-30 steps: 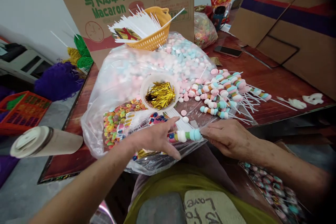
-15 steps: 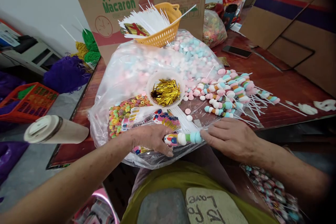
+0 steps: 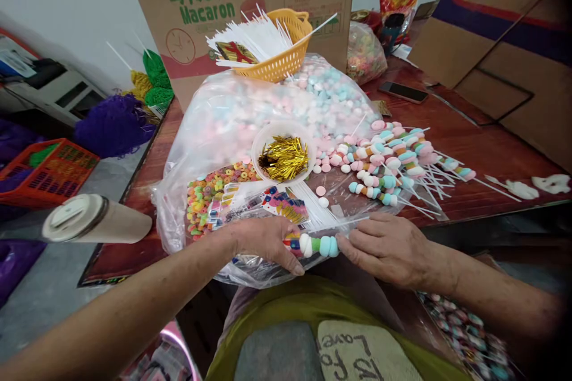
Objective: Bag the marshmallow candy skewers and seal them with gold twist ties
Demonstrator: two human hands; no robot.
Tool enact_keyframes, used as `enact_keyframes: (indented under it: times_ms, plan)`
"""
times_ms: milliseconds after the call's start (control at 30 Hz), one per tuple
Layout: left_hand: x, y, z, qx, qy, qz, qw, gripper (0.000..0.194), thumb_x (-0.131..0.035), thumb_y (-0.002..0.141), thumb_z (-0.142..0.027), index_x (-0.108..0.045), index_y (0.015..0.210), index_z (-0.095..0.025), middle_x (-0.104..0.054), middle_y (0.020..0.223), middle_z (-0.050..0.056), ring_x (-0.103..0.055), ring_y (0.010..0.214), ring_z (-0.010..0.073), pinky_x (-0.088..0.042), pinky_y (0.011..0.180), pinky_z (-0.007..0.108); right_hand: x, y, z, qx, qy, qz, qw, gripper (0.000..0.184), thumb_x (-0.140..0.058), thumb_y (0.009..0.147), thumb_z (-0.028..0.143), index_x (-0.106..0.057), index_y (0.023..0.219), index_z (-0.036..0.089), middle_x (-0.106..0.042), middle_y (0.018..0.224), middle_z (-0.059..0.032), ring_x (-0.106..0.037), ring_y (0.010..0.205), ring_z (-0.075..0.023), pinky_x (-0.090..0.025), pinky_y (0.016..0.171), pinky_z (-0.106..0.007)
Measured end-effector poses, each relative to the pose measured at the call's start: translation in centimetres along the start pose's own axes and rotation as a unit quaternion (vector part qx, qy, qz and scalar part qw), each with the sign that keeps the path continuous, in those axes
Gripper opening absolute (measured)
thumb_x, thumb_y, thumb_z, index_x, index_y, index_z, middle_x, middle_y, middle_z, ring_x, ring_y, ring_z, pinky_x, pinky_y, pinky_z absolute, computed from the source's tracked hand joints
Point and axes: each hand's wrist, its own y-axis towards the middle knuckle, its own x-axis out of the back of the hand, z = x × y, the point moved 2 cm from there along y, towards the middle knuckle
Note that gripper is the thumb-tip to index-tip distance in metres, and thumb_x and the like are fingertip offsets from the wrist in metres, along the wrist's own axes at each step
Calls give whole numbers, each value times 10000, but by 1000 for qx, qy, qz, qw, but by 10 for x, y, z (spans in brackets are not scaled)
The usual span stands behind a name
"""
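Note:
Between my hands, above the near table edge, lies a candy skewer (image 3: 319, 246) of white and pale blue marshmallows with a green piece among them. My left hand (image 3: 268, 241) is closed at its left end, on a small clear bag with a colourful print (image 3: 292, 242). How far the bag covers the candies I cannot tell. My right hand (image 3: 386, 247) pinches the skewer's right end, beside the blue marshmallows. Just beyond lie more printed bags (image 3: 283, 202), white sticks (image 3: 317, 205) and a round tub (image 3: 255, 152) of gold twist ties (image 3: 288, 158).
A big plastic bag of marshmallows (image 3: 223, 113) covers the middle, with ring candies (image 3: 201, 205) at its left. Finished skewers (image 3: 397, 155) are piled right. A yellow basket (image 3: 277, 65) holds sticks. A lidded cup (image 3: 120, 220) is at the left, a phone (image 3: 402, 91) behind right.
Both hands and the skewer sit slightly lower in view. My left hand covers more of the printed bag, and a thin clear or white strip now shows above the skewer.

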Motion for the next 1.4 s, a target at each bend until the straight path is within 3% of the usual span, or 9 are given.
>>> enact_keyframes:
  times_ms: [233,367,567,700,800,933,1133,1233,1400]
  plan:
    - [-10,13,-5,-30,232,-150,961,246,-651,687,-351,-576,861,-194,-621,773,1,-558,694,164,-366,594,232,-8,-3,3,-104,64,55,991,242,-365,797,47,-577,818,162,-560,614,-9,-426,537,-137,-232,515,-302]
    - [-10,8,-10,-59,184,-104,976,362,-717,634,-380,-559,898,-190,-603,777,-15,-544,704,161,-376,600,229,-9,-3,-6,-159,36,116,980,195,-414,799,80,-584,767,171,-545,588,-7,-408,513,-132,-194,504,-303]
    - [-1,11,-11,-92,-4,6,996,296,-718,642,-367,-562,784,-160,-549,676,-44,-513,643,119,-400,572,201,10,1,-4,-15,-2,-13,1000,180,-381,900,125,-555,946,133,-584,674,-19,-465,606,-136,-276,578,-308]
    - [-10,19,-18,-78,173,-134,973,141,-628,720,-232,-610,832,-149,-643,799,35,-589,751,184,-451,690,275,5,0,-3,-29,-6,5,1000,188,-376,903,124,-563,913,141,-573,649,-13,-460,593,-131,-289,572,-307]
    - [-14,14,-26,-65,321,-239,914,350,-595,751,-224,-580,1090,-139,-649,1006,127,-581,968,285,-414,868,413,-6,-6,-8,-103,-15,3,995,205,-385,877,87,-577,844,149,-561,608,-6,-454,566,-129,-290,559,-296]
    - [9,3,-16,-68,192,-121,972,957,-751,586,-460,-311,1384,-169,-595,1178,122,-574,1021,269,-444,831,319,-10,-15,-12,-140,-29,-46,989,200,-420,831,38,-588,870,140,-590,633,-17,-504,613,-136,-313,566,-279]
    - [30,2,0,-37,92,2,995,415,-729,634,-370,-621,989,-183,-626,693,-33,-585,644,148,-396,568,212,-3,-18,-11,-128,-26,-77,989,199,-437,834,44,-559,948,153,-606,659,-19,-520,630,-140,-327,580,-277]
    - [18,6,-5,-14,180,-123,976,207,-650,718,-348,-625,833,-177,-638,692,-11,-595,654,169,-390,562,234,-4,-20,-11,-139,-28,-45,989,214,-418,838,50,-564,936,172,-589,636,-3,-500,587,-129,-320,577,-271]
    - [-2,10,-10,12,425,-321,846,132,-522,774,-189,-619,855,-149,-689,774,88,-637,764,255,-417,711,357,-1,-18,-12,-206,73,52,974,220,-395,844,96,-599,852,179,-567,601,-8,-485,552,-121,-304,540,-239]
